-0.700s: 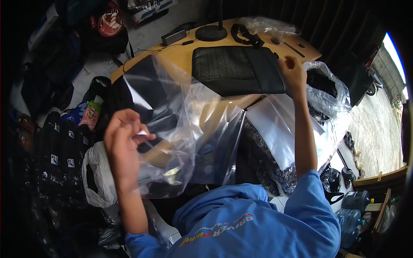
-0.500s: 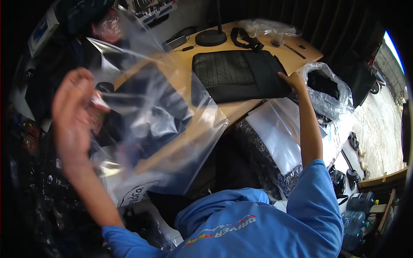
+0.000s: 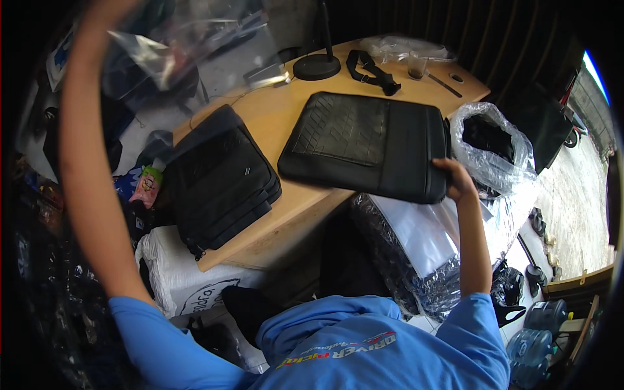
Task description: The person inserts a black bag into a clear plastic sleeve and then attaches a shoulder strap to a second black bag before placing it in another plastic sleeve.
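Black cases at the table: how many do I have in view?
2 that I can tell apart: the quilted case, gripped at its right end by the right hand, and the left case, lying on the table. The latter's layered edge may hide more.

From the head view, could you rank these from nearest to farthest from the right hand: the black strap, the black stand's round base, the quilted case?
1. Quilted case: in the right hand, gripped at its right end.
2. Black strap: beyond the case.
3. Round base: left of the strap.
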### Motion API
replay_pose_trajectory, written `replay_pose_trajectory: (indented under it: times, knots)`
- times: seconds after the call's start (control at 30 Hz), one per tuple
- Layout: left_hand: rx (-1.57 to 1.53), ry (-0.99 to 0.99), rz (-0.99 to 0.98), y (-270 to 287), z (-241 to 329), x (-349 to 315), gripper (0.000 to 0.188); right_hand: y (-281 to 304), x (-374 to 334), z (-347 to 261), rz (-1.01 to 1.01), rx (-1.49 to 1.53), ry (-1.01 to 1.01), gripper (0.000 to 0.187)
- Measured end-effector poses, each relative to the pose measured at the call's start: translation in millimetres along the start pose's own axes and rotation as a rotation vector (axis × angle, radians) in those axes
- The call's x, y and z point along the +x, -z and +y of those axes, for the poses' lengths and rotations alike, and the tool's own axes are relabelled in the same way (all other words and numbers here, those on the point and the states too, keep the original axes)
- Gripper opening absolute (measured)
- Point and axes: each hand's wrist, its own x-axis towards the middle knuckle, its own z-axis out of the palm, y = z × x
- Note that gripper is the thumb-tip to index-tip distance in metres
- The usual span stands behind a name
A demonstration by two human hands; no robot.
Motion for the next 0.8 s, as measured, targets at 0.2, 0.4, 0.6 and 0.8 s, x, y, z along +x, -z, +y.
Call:
replay_pose_trajectory:
  times: [0.2,0.4,0.6,0.8]
  knots:
    - [-0.239,-0.234,-0.081,-178.2,124.4,-55.4,0.016,31.0,-72.5,39.0,0.159,0.106,0.158,0.034]
    - [-0.499,-0.153,-0.134,-250.4,147.3,-73.8,0.016,61.3,-188.2,28.1,0.683,-0.103,0.477,0.019]
    - [-0.523,-0.192,-0.376,-305.5,170.0,-105.8,0.021,54.3,-277.9,53.6,0.854,0.269,0.7,0.025]
    - [-0.547,-0.11,-0.545,-332.1,194.2,-123.3,0.02,77.8,-299.7,70.0,0.53,0.476,0.763,0.026]
